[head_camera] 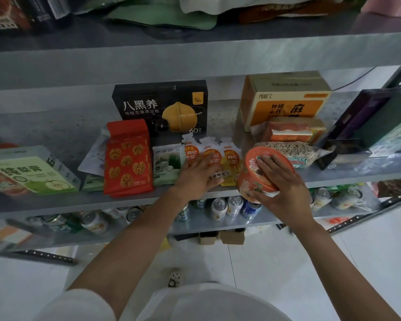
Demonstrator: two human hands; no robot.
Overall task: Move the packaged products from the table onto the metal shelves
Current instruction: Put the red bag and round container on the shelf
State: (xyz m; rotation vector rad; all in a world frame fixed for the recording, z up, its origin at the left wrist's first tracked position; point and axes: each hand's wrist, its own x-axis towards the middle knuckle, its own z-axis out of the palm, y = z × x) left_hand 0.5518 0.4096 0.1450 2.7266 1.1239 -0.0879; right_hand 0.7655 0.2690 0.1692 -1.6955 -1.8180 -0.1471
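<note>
"Orange tub [252, 179], where is it?"

"In the right hand [285, 191], at the front edge of the middle shelf [125, 201]. It's tilted, with the lid turned up and to the left. The fingers lie curled over the lid and the thumb wraps the lower side."

"And the left hand [197, 174]?"

"Flat, palm down, fingers straight and a little spread, resting on the orange pouches [227, 156] lying on that shelf. It holds nothing. The two hands are apart, side by side, the left just beside the tub."

"How are the arms?"

"Both are stretched forward from white sleeves, forearms bare. They come in towards each other at the shelf."

"What's around the hands?"

"A red bag [127, 158] stands just left of the left hand, and a black box [160, 107] is upright beyond it. A bag of grains [294, 151] lies just beyond the right hand. Drink cans [218, 208] sit on the shelf below both hands."
</note>
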